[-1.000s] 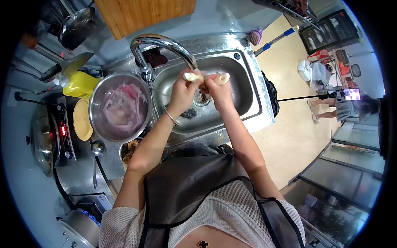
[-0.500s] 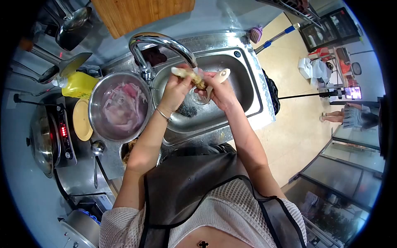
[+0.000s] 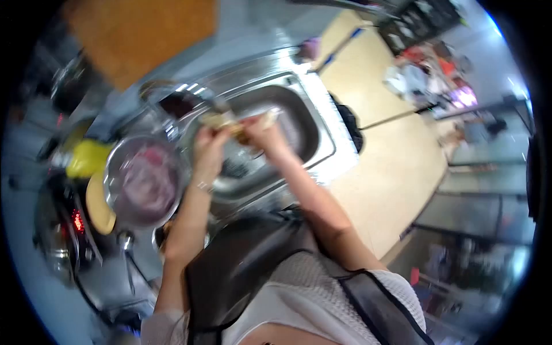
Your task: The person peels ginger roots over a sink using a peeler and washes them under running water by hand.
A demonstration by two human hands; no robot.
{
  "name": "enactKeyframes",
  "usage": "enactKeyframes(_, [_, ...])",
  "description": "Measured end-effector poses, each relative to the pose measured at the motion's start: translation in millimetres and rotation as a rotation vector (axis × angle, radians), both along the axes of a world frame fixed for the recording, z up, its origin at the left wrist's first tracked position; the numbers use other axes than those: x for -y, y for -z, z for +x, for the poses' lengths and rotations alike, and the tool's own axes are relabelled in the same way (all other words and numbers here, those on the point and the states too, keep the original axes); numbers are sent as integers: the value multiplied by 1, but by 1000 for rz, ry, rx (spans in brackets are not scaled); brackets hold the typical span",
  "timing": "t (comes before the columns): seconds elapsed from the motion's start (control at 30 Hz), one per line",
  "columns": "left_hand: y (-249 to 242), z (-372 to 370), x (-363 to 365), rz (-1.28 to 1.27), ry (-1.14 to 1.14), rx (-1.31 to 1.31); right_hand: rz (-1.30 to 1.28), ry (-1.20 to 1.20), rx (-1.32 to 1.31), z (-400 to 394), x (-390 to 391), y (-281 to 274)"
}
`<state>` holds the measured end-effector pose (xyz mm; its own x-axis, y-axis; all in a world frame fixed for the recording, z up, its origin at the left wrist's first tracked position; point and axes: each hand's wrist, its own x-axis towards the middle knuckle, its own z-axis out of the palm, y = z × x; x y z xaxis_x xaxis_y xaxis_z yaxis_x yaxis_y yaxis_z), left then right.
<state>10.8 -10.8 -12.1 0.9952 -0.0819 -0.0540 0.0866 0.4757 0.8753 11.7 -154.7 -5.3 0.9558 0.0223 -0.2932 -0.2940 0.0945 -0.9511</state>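
Observation:
Motion blurs this view. Over the sink (image 3: pixel 302 129), under the faucet (image 3: pixel 195 90), my left hand (image 3: pixel 210 144) is closed around a knobbly, pale yellow-brown piece that looks like ginger root (image 3: pixel 215 121). Close beside it, my right hand (image 3: pixel 260 135) grips a white-handled tool (image 3: pixel 269 118), which looks like a peeler. Its working end is at the ginger, but the blur hides whether they touch. A dark scouring pad (image 3: pixel 234 168) lies in the basin below my hands.
Left of the sink stands a steel bowl (image 3: pixel 110 192) holding pinkish meat (image 3: pixel 148 181) in liquid. Beyond it are a yellow bottle (image 3: pixel 86 158), a tan oval dish (image 3: pixel 99 204), a ladle (image 3: pixel 125 240) and a cooker with a red display (image 3: pixel 77 221). A wooden board (image 3: pixel 144 40) is behind.
The whole view has swung and blurred, so the sink and both hands appear farther left and slightly lower. Both hands keep hold of the ginger and the white-handled tool.

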Motion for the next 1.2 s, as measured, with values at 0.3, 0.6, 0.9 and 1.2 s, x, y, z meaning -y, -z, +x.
enactKeyframes(0.3, [5,8,-5,-11,121,-43,257,76,-40,1,-4,-3])
enactKeyframes(0.6, [11,8,15,-79,108,-139,342,81,118,-6,-23,4])
enactKeyframes(0.9, [15,19,21,-9,78,-262,-39,216,394,-14,-28,9])
enactKeyframes(1.2, [2,15,27,-183,83,-400,373,174,172,-15,-18,-11])
